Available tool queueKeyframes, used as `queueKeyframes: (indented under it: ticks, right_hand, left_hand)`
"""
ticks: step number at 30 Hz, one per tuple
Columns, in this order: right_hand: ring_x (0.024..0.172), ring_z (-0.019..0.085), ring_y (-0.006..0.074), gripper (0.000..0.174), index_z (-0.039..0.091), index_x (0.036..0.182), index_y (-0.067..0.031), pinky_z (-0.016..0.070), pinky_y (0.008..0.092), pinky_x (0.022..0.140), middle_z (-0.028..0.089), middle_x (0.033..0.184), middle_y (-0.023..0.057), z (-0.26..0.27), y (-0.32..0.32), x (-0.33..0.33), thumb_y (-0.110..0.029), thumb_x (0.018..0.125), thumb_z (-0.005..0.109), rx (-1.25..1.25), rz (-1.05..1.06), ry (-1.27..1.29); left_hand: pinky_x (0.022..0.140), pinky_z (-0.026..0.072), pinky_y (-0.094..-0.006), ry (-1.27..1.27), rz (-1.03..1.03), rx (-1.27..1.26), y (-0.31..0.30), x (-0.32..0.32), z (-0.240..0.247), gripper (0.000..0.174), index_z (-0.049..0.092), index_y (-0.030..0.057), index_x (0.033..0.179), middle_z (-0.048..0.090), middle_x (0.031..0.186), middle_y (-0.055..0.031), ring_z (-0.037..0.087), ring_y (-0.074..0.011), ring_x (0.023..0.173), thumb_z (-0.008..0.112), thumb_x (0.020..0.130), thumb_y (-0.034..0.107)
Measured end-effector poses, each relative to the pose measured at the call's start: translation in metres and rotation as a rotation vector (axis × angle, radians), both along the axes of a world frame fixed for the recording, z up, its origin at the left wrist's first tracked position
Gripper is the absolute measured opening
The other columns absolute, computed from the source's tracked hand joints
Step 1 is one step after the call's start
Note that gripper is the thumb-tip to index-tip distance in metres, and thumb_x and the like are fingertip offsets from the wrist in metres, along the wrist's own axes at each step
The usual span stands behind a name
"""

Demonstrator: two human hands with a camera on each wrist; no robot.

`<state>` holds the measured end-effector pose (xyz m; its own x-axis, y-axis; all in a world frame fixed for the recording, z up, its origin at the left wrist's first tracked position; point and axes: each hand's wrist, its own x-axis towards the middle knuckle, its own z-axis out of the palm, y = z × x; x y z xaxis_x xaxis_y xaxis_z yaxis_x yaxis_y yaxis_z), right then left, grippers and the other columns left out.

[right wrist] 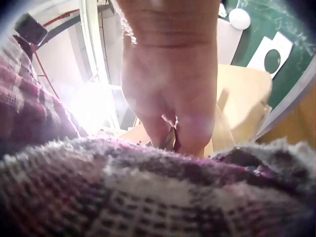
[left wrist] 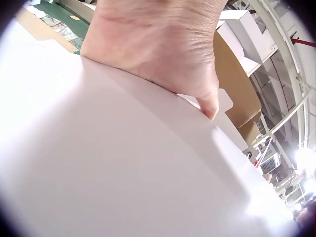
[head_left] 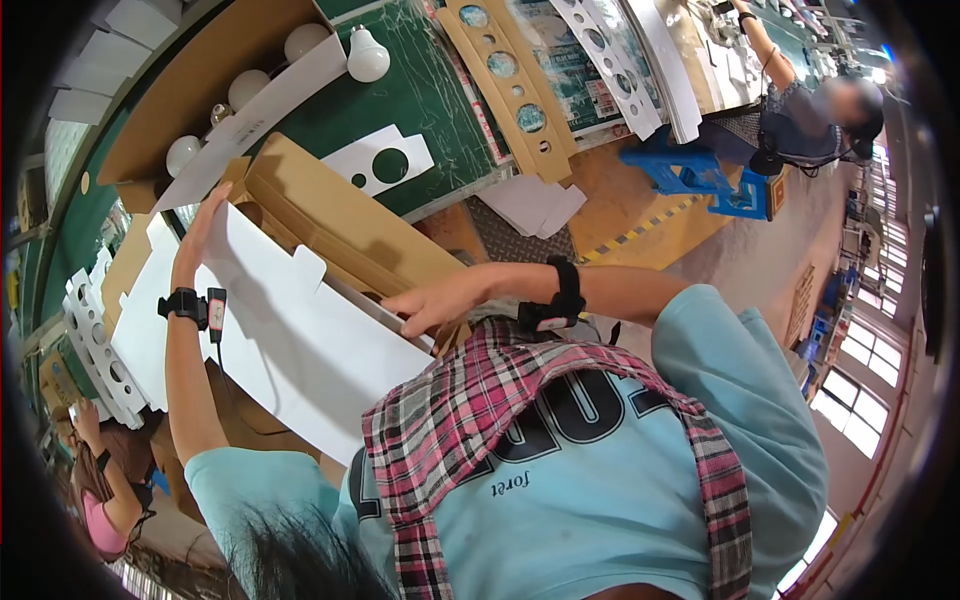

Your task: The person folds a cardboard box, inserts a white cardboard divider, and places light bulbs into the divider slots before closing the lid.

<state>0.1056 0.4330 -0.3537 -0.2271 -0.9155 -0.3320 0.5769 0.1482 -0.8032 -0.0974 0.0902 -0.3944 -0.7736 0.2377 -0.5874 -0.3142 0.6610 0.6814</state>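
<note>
A long cardboard box [head_left: 290,330], white outside and brown inside, lies slanted in front of the person's body with its brown flap [head_left: 345,205] standing up. At its far end the left hand [head_left: 203,235] grips the edge. In the left wrist view the thumb [left wrist: 210,106] rests on the rim of the white panel [left wrist: 123,148], and the other fingers are hidden behind it. Close to the body, the right hand [head_left: 440,300] holds the box's near edge between thumb and fingers. Plaid cloth [right wrist: 148,192] hides those fingertips in the right wrist view.
Behind the box, a larger open carton [head_left: 215,75] holds several white bulbs [head_left: 250,90]. Another bulb [head_left: 368,55] and a white cutout sheet [head_left: 380,160] lie on the green table [head_left: 450,150]. Punched cardboard strips [head_left: 510,90] lie farther right. Another person [head_left: 800,120] sits at the far right.
</note>
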Motion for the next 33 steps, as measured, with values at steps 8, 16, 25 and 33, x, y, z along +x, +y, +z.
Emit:
queueKeyframes:
  ticks: [8, 16, 25, 33]
  right_hand:
    - [0.114, 0.048, 0.0311, 0.052, 0.031, 0.130, 0.0067, 0.0382, 0.0350, 0.095, 0.047, 0.122, 0.0260, 0.008, -0.009, -0.006, -0.019, 0.087, 0.044, 0.209, 0.140, 0.428]
    - [0.096, 0.058, 0.0334, 0.035, 0.057, 0.114, -0.0041, 0.0429, 0.0429, 0.083, 0.064, 0.092, 0.0176, 0.040, 0.063, -0.028, -0.017, 0.082, 0.051, 0.568, -0.314, 1.050]
    - [0.087, 0.054, 0.0236, 0.029, 0.064, 0.105, -0.0066, 0.0419, 0.0374, 0.081, 0.063, 0.087, 0.0085, 0.095, 0.136, -0.088, -0.017, 0.081, 0.051, 0.788, -0.272, 1.538]
    - [0.092, 0.052, 0.0250, 0.037, 0.060, 0.101, -0.0063, 0.0385, 0.0376, 0.082, 0.061, 0.092, 0.0094, -0.029, 0.089, -0.106, -0.038, 0.084, 0.055, 0.705, 0.059, 1.564]
  left_hand:
    - [0.111, 0.0142, -0.0302, 0.060, -0.009, 0.022, -0.025, -0.008, 0.001, 0.059, 0.040, 0.0053, 0.136, 0.036, 0.143, -0.0067, 0.026, -0.0196, 0.135, 0.040, 0.092, 0.044]
    - [0.109, 0.0175, -0.0309, 0.272, 0.343, 0.214, -0.014, -0.025, 0.081, 0.058, 0.040, 0.0030, 0.135, 0.038, 0.139, -0.0086, 0.030, -0.0196, 0.131, 0.038, 0.094, 0.043]
    - [0.108, 0.0214, -0.0347, 0.672, 0.799, 0.284, 0.059, 0.062, 0.056, 0.062, 0.037, -0.0054, 0.133, 0.038, 0.138, -0.0147, 0.033, -0.0244, 0.129, 0.038, 0.094, 0.042]
    - [0.101, 0.0293, -0.0324, 0.486, 0.943, 0.235, 0.032, 0.174, -0.075, 0.065, 0.038, -0.0083, 0.130, 0.043, 0.131, -0.0142, 0.040, -0.0224, 0.120, 0.037, 0.094, 0.046]
